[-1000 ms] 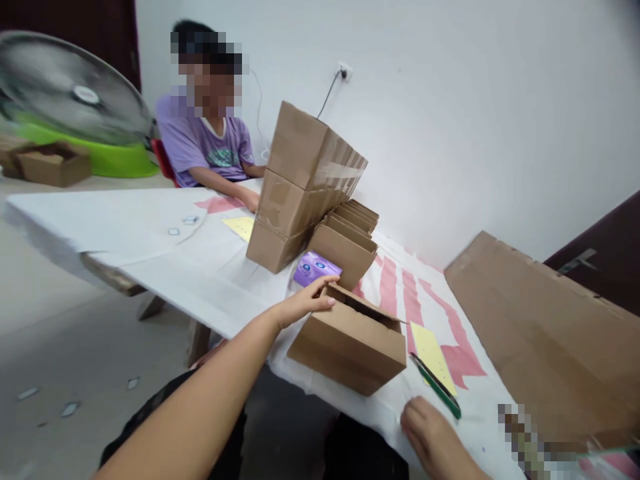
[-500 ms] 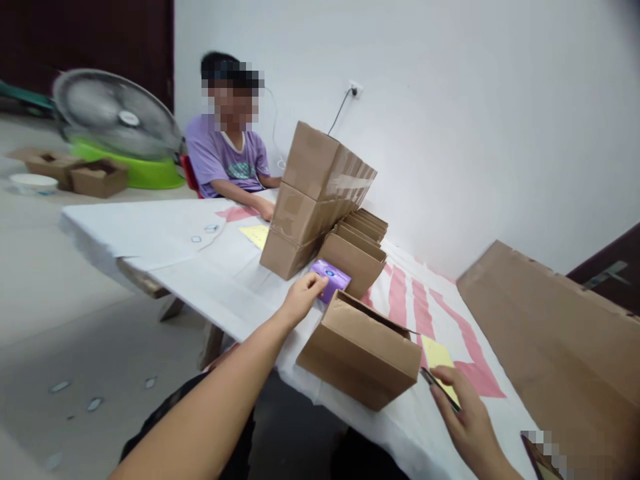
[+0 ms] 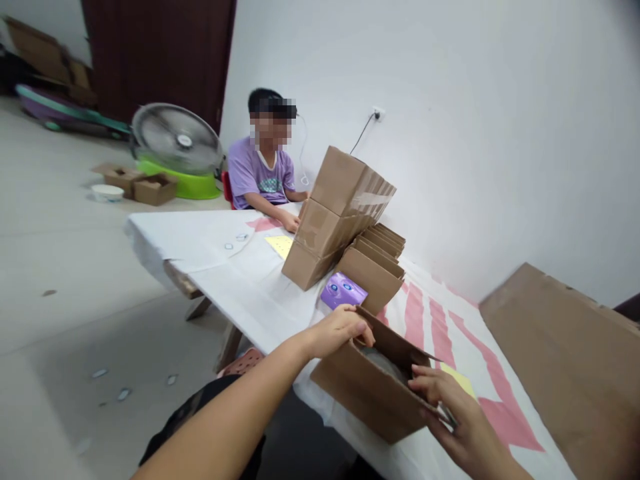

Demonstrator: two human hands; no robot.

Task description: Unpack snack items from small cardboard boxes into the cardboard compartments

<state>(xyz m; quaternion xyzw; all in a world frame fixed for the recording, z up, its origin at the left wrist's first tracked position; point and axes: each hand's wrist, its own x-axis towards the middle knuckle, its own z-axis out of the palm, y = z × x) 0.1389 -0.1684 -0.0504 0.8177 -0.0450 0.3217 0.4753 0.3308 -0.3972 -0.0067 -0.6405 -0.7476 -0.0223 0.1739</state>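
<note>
On the table (image 3: 200,231), lower centre, the likely light, stiff box (image 3: 367,400) suits holding by its ends: left hand (image 3: 337,332) gripping one, right hand (image 3: 456,401) curled, hold unclear.

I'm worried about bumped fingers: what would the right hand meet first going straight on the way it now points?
The right hand is at the open box, so probably its greyish contents come first, though depth inside is unclear.
</note>
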